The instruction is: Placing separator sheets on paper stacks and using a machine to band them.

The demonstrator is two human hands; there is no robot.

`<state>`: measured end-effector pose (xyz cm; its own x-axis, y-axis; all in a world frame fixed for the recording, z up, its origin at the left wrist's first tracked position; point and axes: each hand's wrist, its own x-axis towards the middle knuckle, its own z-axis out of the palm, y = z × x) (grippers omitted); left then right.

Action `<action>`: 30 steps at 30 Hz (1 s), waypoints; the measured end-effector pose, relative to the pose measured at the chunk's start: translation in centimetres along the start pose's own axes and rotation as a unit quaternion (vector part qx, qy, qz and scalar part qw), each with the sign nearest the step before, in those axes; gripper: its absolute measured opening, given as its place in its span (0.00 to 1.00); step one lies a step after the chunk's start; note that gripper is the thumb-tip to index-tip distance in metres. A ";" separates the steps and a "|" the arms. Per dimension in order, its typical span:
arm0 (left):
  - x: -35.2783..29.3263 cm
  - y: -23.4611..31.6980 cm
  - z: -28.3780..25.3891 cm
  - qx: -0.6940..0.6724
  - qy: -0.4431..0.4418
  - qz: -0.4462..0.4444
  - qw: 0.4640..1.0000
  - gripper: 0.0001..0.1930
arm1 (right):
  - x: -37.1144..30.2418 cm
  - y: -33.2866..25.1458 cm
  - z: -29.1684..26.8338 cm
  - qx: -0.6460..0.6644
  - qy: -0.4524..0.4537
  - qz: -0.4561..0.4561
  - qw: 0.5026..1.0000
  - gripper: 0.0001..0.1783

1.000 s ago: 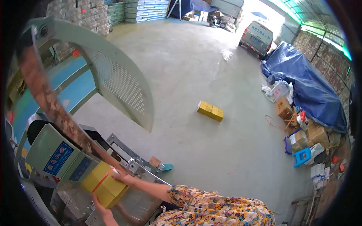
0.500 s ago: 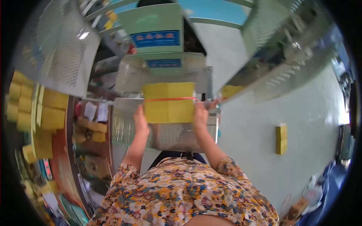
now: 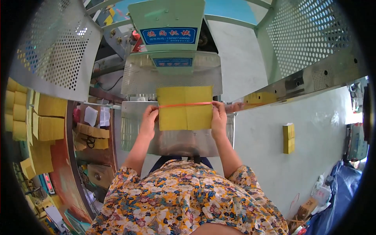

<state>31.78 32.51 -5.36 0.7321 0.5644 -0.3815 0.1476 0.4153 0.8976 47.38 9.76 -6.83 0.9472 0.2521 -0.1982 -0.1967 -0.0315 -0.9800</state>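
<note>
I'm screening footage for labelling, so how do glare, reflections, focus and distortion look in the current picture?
All in the head view: washed-out glare near the right edge; reflections on the metal worktop; the yellow stack and its reddish band fairly sharp; fisheye bending toward the black rim.

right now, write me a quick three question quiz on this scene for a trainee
1. True or false: the left hand and right hand hold opposite sides of the yellow rectangular paper bundle.
2. What colour is the thin flat band across it: (a) blue, (b) orange-red, (c) white?
3. Fill in: a yellow oblong block is on the smooth grey floor, to the person's ____.

Key: 1 true; 2 b; 3 right
</note>
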 end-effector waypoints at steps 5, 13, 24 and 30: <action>1.5 1.9 -3.0 0.006 -0.065 -0.089 0.994 0.11 | -1.9 -1.3 -0.3 -0.020 -0.013 0.027 0.999 0.12; 5.9 -5.5 -6.2 -0.026 -0.054 -0.073 0.996 0.17 | 3.0 8.3 2.9 -0.322 0.041 -0.007 0.946 0.15; -8.7 -6.0 7.0 0.028 -0.177 -0.182 0.967 0.19 | -17.2 7.8 -11.7 -0.118 0.176 0.112 0.971 0.18; -18.0 -11.4 24.9 0.197 -0.349 -0.045 0.915 0.20 | -26.1 9.6 -27.6 0.103 0.321 0.134 0.932 0.18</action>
<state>33.48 -0.17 -3.20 0.9312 -0.1102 -0.3474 0.3559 0.0699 0.9319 27.74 -23.80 -11.57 0.8001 -0.3699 -0.4722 -0.4306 0.1938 -0.8815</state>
